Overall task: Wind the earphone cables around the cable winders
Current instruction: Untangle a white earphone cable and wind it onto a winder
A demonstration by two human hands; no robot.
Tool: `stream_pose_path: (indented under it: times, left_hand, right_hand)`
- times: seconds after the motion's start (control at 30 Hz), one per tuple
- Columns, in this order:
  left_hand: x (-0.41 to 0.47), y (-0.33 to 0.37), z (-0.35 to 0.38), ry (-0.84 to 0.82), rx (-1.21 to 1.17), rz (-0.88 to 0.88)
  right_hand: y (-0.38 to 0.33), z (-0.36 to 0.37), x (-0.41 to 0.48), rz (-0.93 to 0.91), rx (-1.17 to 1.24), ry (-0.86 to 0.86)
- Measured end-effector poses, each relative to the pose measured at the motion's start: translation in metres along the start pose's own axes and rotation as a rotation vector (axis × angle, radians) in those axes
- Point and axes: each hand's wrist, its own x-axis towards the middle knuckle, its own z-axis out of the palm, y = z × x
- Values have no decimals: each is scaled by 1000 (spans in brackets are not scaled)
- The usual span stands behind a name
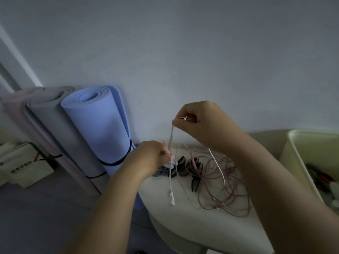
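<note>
Left hand (152, 155): over the table's (183, 228) left edge, fingers curled on a pale piece (167, 164), probably a winder.
White cable (171, 142): thin, long axis near vertical, running from the left hand up to the right; the bud end hangs low over the table.
Right hand (200, 123): highest above the table, pinching folded cable loops.
Dark winders (181, 168): on the table's far side.
Pink cables (225, 191): tangled at table centre.
</note>
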Motion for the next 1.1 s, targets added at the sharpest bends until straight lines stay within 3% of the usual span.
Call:
stream_pose_path:
  times: [0.1, 0.2, 0.3, 0.5, 0.63, 0.7, 0.93, 1.1]
  left_hand:
    - [13, 11, 12, -134, -58, 61]
    - [23, 23, 6, -41, -162, 179]
    - [37, 39, -3, -18, -195, 225]
    - [48, 79, 2, -365, -145, 319]
    - [54, 90, 12, -172, 324, 355]
    - [56, 90, 11, -133, 440, 332]
    - [52, 79, -29, -374, 259, 98]
    - [47, 56, -48, -136, 293, 62]
  right_hand:
    - [4, 3, 3, 30, -19, 114]
    - [10, -2, 9, 46, 15, 270]
    - [16, -9, 13, 47, 46, 320]
    - [25, -16, 12, 77, 111, 406]
    - [31, -22, 11, 117, 117, 437]
    - [33, -23, 11, 136, 114, 442]
    - [35, -21, 11, 161, 111, 345]
    - [29, -21, 9, 150, 129, 324]
